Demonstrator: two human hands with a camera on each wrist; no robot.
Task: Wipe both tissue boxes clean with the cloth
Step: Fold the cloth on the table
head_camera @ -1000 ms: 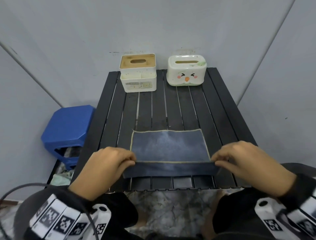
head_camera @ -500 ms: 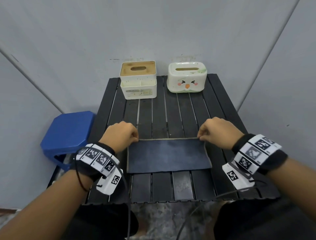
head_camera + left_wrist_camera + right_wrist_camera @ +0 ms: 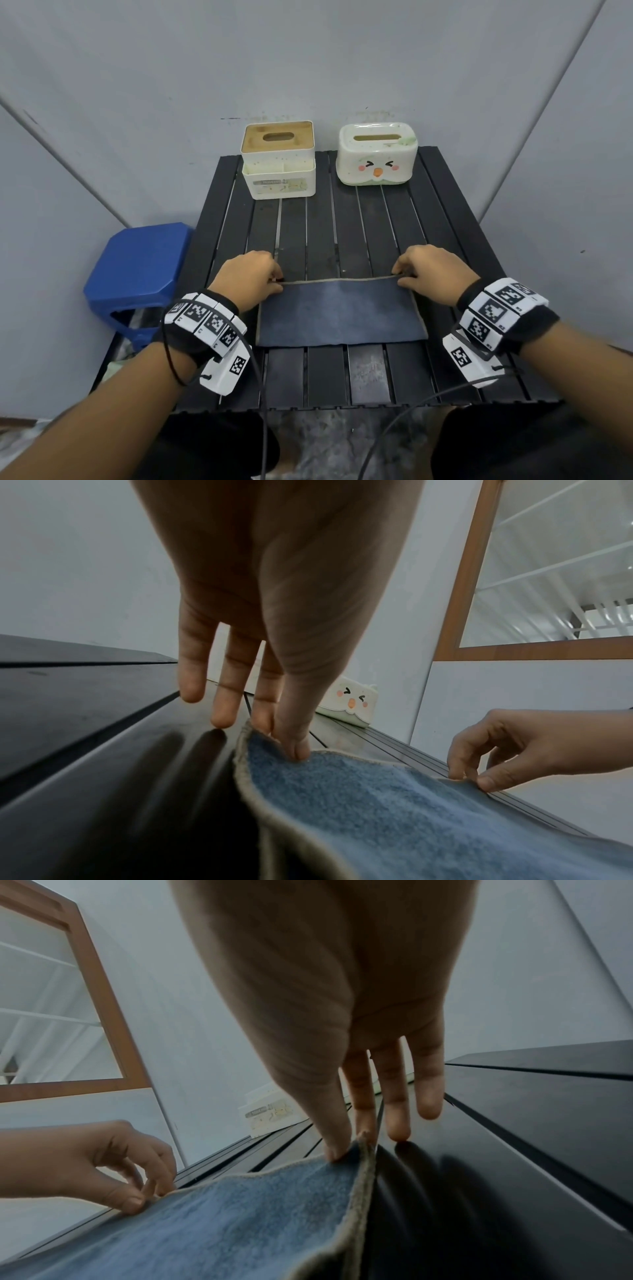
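Observation:
A dark blue cloth (image 3: 339, 311) with a pale hem lies folded in half on the black slatted table (image 3: 359, 226). My left hand (image 3: 251, 277) pinches its far left corner (image 3: 274, 739) between thumb and finger. My right hand (image 3: 428, 270) pinches the far right corner (image 3: 356, 1148). At the table's far edge stand two tissue boxes: a white one with a wooden lid (image 3: 278, 159) on the left and a white rounded one with a chick face (image 3: 376, 154) on the right. Both are well beyond my hands.
A blue plastic stool (image 3: 137, 274) stands beside the table on the left. Grey walls close in behind and at both sides. Bare slats lie between the cloth and the boxes. A cable (image 3: 411, 411) trails off the table's near edge.
Both hands carried the cloth's near edge away from me and laid it onto the far edge, folding the cloth in half. In the last half second they have hardly moved.

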